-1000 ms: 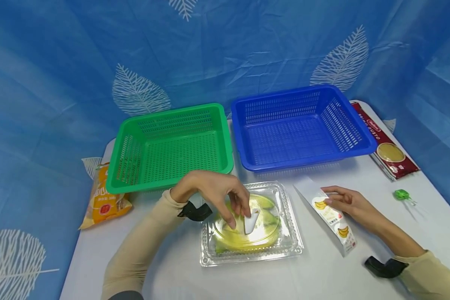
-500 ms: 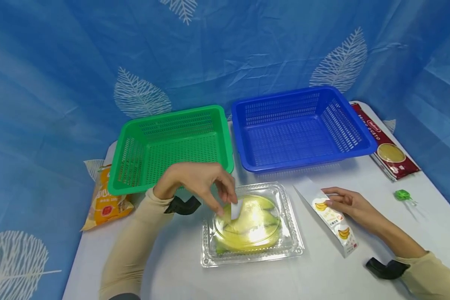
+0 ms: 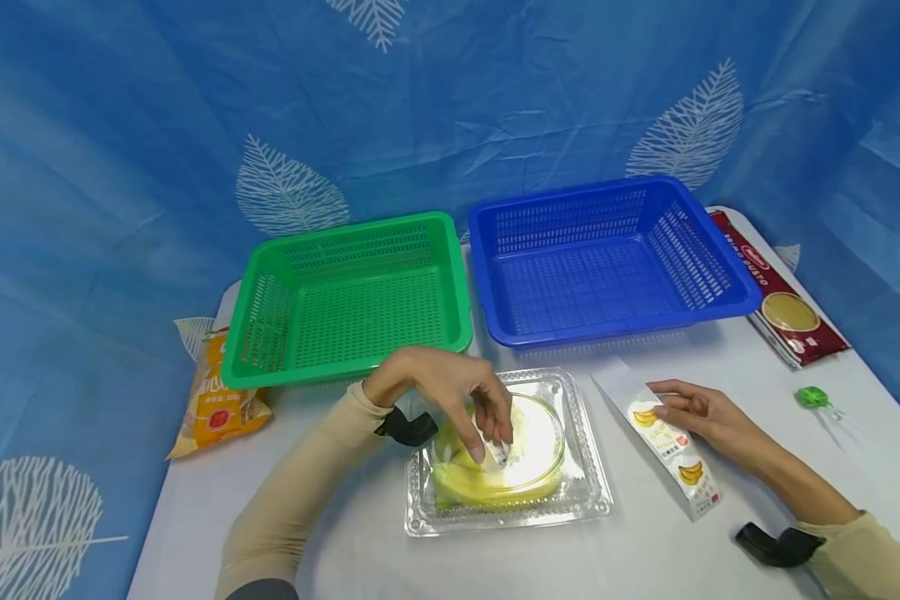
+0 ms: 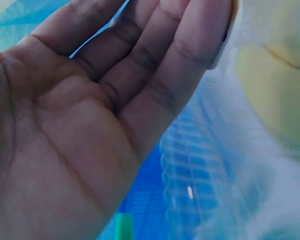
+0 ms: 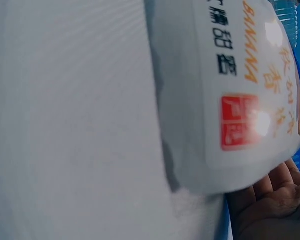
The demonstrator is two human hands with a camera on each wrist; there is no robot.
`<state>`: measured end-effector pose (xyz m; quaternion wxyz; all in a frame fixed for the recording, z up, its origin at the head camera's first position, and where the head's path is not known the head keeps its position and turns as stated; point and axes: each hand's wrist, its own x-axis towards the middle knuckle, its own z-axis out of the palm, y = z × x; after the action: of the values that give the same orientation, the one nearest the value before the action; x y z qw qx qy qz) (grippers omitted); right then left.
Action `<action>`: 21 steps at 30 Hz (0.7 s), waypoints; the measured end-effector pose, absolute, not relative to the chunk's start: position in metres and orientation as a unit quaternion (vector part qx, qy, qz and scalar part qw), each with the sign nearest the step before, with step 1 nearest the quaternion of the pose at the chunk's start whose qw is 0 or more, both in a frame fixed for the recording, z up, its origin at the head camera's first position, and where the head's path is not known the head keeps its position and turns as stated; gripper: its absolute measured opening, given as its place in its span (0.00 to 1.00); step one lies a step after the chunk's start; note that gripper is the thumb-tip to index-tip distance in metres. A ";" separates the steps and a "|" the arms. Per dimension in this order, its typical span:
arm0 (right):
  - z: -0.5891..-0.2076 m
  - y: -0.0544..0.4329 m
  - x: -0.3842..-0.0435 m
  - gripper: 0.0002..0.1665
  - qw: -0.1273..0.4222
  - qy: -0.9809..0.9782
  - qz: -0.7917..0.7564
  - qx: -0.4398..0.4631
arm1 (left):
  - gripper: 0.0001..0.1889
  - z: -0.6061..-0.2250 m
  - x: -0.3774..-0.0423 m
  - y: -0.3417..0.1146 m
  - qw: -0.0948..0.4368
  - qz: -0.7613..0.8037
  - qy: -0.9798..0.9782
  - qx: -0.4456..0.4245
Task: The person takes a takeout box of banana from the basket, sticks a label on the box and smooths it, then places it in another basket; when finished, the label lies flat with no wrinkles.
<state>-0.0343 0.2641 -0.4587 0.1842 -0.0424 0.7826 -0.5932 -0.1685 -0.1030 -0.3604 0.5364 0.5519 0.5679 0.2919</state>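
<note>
A clear plastic clamshell box [image 3: 588,467] lies on the white table with yellow-green bananas [image 3: 461,487] under its lid. Over the lid, my left hand [image 3: 453,387] pinches a small white sticker [image 3: 499,454] at its fingertips, close above the surface. The sticker's edge shows by the fingers in the left wrist view, while its printed face is mostly hidden. To the right of the box, my right hand [image 3: 708,417] holds a white strip of banana stickers [image 3: 675,450] between thumb and fingers. Orange "BANANA" lettering and a red square fill the strip in the right wrist view.
A green basket [image 3: 461,292] and a blue basket [image 3: 525,340] stand behind the box. An orange snack bag [image 3: 217,417] is at the left, partly behind the green basket. A dark red packet [image 3: 787,308] and a green-wrapped lollipop [image 3: 813,397] lie at the right.
My left hand drew away to the left with the sticker, then came back right and lower over the lid. The right hand and strip stay in place.
</note>
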 end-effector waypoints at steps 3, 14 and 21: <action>-0.459 0.264 -0.035 0.19 0.183 0.784 -0.591 -0.037 | 0.18 -0.361 -0.167 -0.100 0.542 0.284 0.563 0.555; -0.461 0.263 -0.036 0.22 0.183 0.798 -0.574 -0.028 | 0.17 -0.368 -0.163 -0.093 0.561 0.277 0.547 0.556; -0.461 0.263 -0.038 0.22 0.182 0.801 -0.569 -0.029 | 0.29 -0.366 -0.166 -0.093 0.538 0.300 0.543 0.570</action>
<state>-0.0376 0.2631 -0.4606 0.1822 -0.0293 0.8010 -0.5694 -0.1659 -0.0932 -0.3663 0.5379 0.5704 0.5434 0.3001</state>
